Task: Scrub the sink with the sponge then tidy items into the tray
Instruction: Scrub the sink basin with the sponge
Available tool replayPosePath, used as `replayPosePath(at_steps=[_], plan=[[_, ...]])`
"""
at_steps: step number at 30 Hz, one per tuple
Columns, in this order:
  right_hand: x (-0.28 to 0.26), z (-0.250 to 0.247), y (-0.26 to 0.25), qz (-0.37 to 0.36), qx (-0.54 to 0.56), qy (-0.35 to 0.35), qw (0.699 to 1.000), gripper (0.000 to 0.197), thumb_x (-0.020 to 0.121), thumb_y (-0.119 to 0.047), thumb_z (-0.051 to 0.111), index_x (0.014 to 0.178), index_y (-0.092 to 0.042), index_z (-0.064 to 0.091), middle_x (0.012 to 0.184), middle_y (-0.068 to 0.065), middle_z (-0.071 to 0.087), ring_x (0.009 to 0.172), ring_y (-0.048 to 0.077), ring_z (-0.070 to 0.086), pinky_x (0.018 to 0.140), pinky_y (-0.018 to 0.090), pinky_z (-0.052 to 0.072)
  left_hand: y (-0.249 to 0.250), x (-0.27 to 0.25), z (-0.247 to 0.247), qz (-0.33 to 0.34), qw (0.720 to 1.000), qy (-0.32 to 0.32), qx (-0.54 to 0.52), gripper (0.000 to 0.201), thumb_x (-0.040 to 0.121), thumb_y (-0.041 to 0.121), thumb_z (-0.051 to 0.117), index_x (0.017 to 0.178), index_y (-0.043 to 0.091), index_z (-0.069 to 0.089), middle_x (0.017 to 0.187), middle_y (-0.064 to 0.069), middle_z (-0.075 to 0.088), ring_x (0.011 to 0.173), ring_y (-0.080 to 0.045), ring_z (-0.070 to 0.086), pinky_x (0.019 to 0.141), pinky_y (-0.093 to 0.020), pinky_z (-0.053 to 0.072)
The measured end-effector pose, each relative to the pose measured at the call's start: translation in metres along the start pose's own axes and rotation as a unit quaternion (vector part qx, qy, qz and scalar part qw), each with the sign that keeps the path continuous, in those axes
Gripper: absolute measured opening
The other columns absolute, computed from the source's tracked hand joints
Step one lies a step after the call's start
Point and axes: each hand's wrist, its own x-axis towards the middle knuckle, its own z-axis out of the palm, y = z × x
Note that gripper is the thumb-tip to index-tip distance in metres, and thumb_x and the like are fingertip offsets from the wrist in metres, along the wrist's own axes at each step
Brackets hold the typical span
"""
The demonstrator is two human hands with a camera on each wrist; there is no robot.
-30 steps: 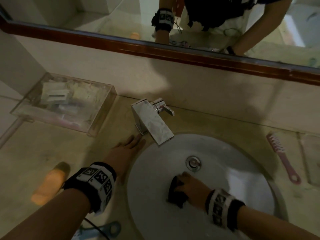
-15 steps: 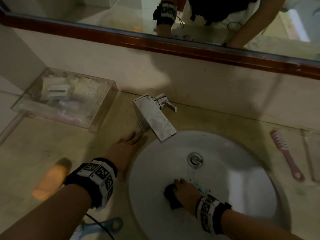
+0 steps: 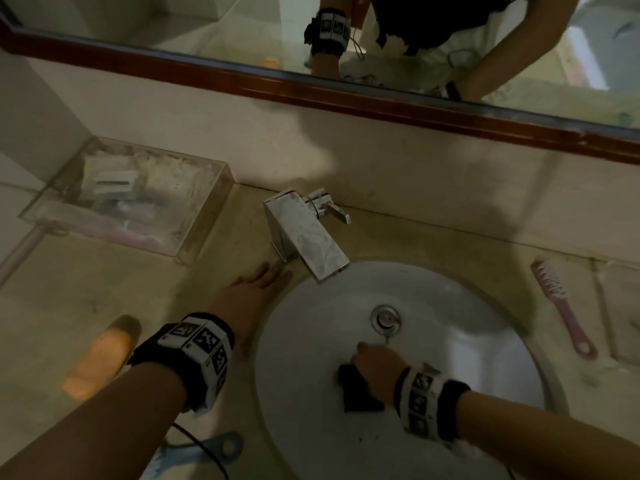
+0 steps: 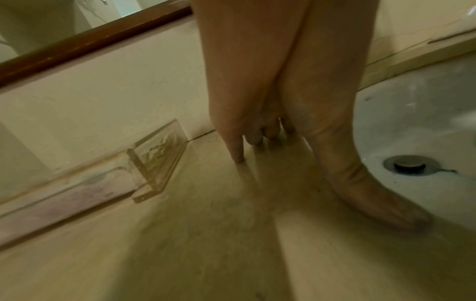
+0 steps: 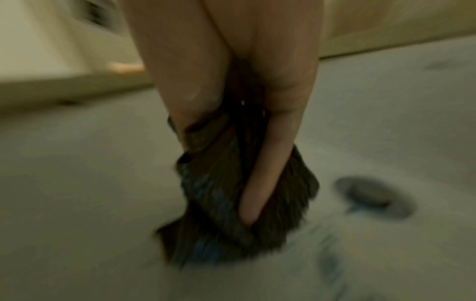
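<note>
Where beige counter [image 3: 86, 299] meets backsplash [image 3: 381, 161] — framed mirror [image 3: 346, 95] above.

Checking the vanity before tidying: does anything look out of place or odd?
Yes. A pink comb lies loose on the counter right of the sink, and an orange bottle lies on its side at left, both outside the clear tray.

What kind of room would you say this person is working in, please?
Most likely a bathroom vanity: a round white sink with a chrome faucet set in a stone counter, a wall mirror above, and a pink comb lying nearby.
</note>
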Motion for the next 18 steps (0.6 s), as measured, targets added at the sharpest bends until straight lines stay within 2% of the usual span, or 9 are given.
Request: replayPosePath(at_steps=[3,6,8,11,14,16,18], plan=[[-0.019,0.046,-0.01,-0.028,-0.007,-0.112,0.993,0.039,0.099,-0.016,0.04,0.13,0.007,0.045,0.139,0.026,0.045,0.127,0.038,0.045,0.111,0.043,0.033,0.0,0.001,0.001,0.0,1.0,0.002,-0.001,0.146,0.051,0.036,0.091,0.15,0.026,-0.015,0.159,0.005,-0.024,0.15,-0.021,-0.01,0.123,-0.041,0.015],[-0.023,0.061,-0.012,-0.007,0.018,-0.137,0.99,0.039,0.1,-0.012,0.035,0.134,0.004,0.043,0.142,0.025,0.041,0.13,0.037,0.043,0.111,0.044,0.031,0.0,-0.001,0.001,0.0,1.0,0.004,0.005,0.144,0.052,0.037,0.091,0.15,0.025,-0.015,0.159,0.005,-0.023,0.15,-0.021,-0.01,0.123,-0.04,0.016],[-0.019,0.054,-0.009,0.009,0.034,-0.119,0.992,0.041,0.099,-0.016,0.039,0.137,-0.001,0.039,0.143,0.023,0.038,0.13,0.036,0.042,0.11,0.042,0.033,0.0,-0.001,0.0,0.002,1.0,-0.002,0.01,0.147,0.05,0.038,0.091,0.15,0.025,-0.015,0.159,0.004,-0.023,0.15,-0.021,-0.011,0.123,-0.04,0.016],[-0.005,0.038,0.001,0.025,0.027,-0.035,0.999,0.041,0.099,-0.024,0.038,0.136,-0.006,0.042,0.14,0.021,0.041,0.125,0.034,0.046,0.106,0.042,0.04,-0.002,0.004,0.003,0.0,1.0,0.005,0.006,0.148,0.05,0.041,0.091,0.149,0.028,-0.019,0.157,0.008,-0.026,0.149,-0.021,-0.011,0.123,-0.04,0.016],[0.009,0.018,0.009,0.038,0.013,0.008,0.999,0.041,0.099,-0.026,0.036,0.135,-0.005,0.042,0.138,0.022,0.041,0.12,0.036,0.049,0.1,0.045,0.043,-0.002,0.004,0.004,0.0,1.0,0.0,0.016,0.145,0.055,0.042,0.089,0.147,0.028,-0.023,0.155,0.01,-0.026,0.15,-0.021,-0.01,0.123,-0.04,0.016],[0.026,0.005,0.02,0.058,0.008,0.038,0.998,0.042,0.1,-0.027,0.036,0.134,-0.002,0.042,0.14,0.022,0.04,0.122,0.036,0.048,0.104,0.045,0.041,-0.001,0.004,0.003,0.0,1.0,-0.006,0.019,0.147,0.052,0.044,0.089,0.149,0.026,-0.019,0.158,0.005,-0.023,0.15,-0.021,-0.011,0.123,-0.04,0.015],[0.04,-0.004,0.03,0.082,0.0,0.052,0.995,0.043,0.1,-0.028,0.037,0.135,-0.004,0.042,0.145,0.019,0.039,0.129,0.035,0.043,0.112,0.044,0.034,-0.002,0.004,0.002,0.002,1.0,-0.009,0.021,0.149,0.049,0.046,0.09,0.149,0.026,-0.019,0.158,0.005,-0.023,0.15,-0.021,-0.012,0.124,-0.039,0.014]])
